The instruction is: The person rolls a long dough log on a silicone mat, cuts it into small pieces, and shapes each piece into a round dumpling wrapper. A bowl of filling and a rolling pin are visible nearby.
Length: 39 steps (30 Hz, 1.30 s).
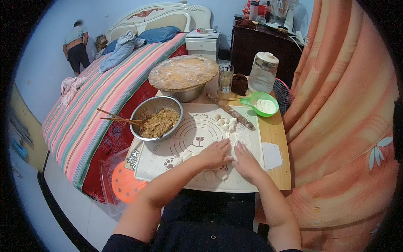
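On a white silicone kneading mat (195, 113) with a printed bear, my left hand (217, 153) lies palm down, fingers stretched out. Beside it my right hand (247, 161) also rests flat, the two nearly touching at the thumbs. Whatever is under the palms is hidden. Just beyond them sits a cluster of small dough pieces (226, 123), with flour around it. Flattened dough rounds (210, 175) lie near the mat's front edge, and more dough pieces (184, 156) are left of my left hand. A floury rolling pin (235, 114) lies slanted behind the cluster.
At the left stands a steel bowl of filling (161, 101) with chopsticks (122, 119). Behind are a floured round board (183, 72) on a basin, a glass (225, 79), a water jug (263, 72) and a green flour scoop (265, 104). A person (76, 46) stands beyond the bed (105, 80); a curtain (336, 126) hangs right.
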### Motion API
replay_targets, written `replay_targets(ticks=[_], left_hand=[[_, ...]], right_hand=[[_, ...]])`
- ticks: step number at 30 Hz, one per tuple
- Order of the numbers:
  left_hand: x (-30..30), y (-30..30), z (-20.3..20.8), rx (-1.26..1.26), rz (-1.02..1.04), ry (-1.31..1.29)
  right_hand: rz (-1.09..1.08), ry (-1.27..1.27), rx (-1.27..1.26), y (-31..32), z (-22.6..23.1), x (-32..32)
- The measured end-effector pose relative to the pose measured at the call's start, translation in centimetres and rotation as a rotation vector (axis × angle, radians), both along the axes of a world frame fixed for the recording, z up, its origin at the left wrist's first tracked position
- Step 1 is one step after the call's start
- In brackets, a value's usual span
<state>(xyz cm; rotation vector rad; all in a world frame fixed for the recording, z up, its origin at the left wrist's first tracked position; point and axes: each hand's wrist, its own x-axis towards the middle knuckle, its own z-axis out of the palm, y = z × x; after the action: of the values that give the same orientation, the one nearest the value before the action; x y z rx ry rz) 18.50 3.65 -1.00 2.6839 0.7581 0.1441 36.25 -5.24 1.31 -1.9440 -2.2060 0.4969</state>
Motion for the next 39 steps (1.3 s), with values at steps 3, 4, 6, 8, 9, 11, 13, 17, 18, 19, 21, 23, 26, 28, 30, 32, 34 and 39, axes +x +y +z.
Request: replay_targets(ticks=[3,4,6,8,9,11,13,17,18,19,21,23,26,28,30,32,34,39], left_hand=[[-1.8,1.9,0.9,-0.404,-0.146,-0.138],[-2.2,2.0,0.2,-0.393,-0.044,-0.269],[-2.1,3.3,-0.6,-0.281,0.046,-0.199],[-1.0,3.3,2.4,-0.225,0.189,-0.242],[-0.3,3.8,2.1,-0.155,0.192,-0.291],[0.3,5.3,0.8,-0.008,0.217,-0.39],[1.0,6.0,-0.8,0.125,0.198,-0.413],[2.5,6.4,-0.8,0.239,0.18,-0.265],[2.9,6.2,-1.1,0.273,0.23,-0.444],[3.1,6.2,-1.3,0.252,0.227,-0.427],[3.3,6.4,-1.5,0.21,0.218,-0.393],[3.4,6.3,-1.4,0.154,0.267,-0.392],[3.5,5.9,-1.3,0.103,0.214,-0.351],[3.5,5.7,-1.4,0.098,0.127,-0.347],[3.4,5.6,-1.8,0.112,0.031,-0.38],[2.9,5.1,-1.3,0.205,0.023,-0.266],[2.1,4.4,-0.5,0.241,0.024,-0.195],[1.4,4.8,-0.3,0.218,0.074,-0.135]], right_hand=[[-0.03,0.306,-0.075,-1.2,1.0,0.0],[-0.07,0.443,-0.1,-0.9,1.4,0.0],[-0.134,0.553,-0.06,0.2,1.4,0.2],[-0.195,0.49,0.087,2.5,0.4,1.1],[-0.189,0.471,0.154,3.4,0.2,1.3],[-0.155,0.435,0.286,5.5,0.1,0.1],[-0.099,0.188,0.361,7.6,-0.7,-0.6],[-0.126,0.009,0.462,8.7,-2.6,-0.8],[-0.142,0.0,0.437,8.6,-2.1,-0.8],[-0.162,-0.005,0.403,8.3,-2.1,-0.8],[-0.189,0.017,0.401,8.5,-2.5,-0.4],[-0.206,0.033,0.356,8.2,-1.9,0.1],[-0.194,0.039,0.25,7.2,-0.7,1.3],[-0.202,0.086,0.168,6.6,0.2,1.1],[-0.19,0.081,0.184,6.1,0.3,1.0],[-0.172,0.034,0.299,5.4,-0.6,1.3],[-0.121,0.043,0.31,4.9,-1.1,2.1],[-0.156,0.159,0.213,4.9,-0.3,2.2]])
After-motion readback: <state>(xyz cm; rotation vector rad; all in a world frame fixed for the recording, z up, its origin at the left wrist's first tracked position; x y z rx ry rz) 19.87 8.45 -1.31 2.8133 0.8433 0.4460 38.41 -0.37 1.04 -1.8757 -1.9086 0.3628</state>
